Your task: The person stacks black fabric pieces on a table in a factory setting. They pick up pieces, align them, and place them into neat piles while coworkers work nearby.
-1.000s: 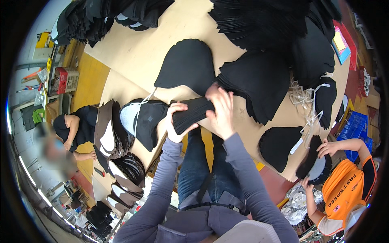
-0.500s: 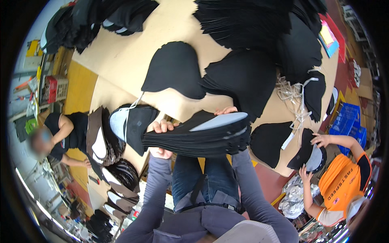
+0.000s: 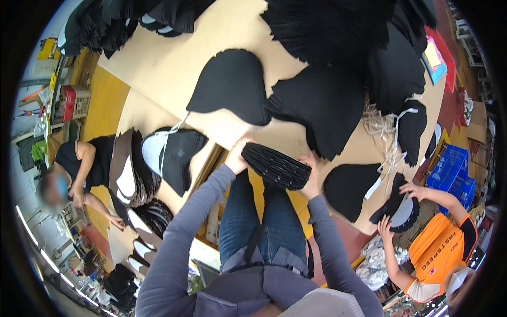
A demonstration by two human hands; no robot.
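Note:
I hold a thick stack of black cut fabric pieces edge-up between both hands, just above my lap at the near edge of the table. My left hand grips its left end. My right hand grips its right end. A single black curved piece lies flat on the table beyond the stack, and a larger black pile lies to its right.
Tall heaps of black pieces cover the far table. A bundle of black and white pieces lies at my left. A person in black sits at left. A person in orange handles a bundle at right, near blue crates.
The stack has gone from flat under my hands, to lifted and spread wide, to gripped edge-up and compact between both hands, lower and closer to me.

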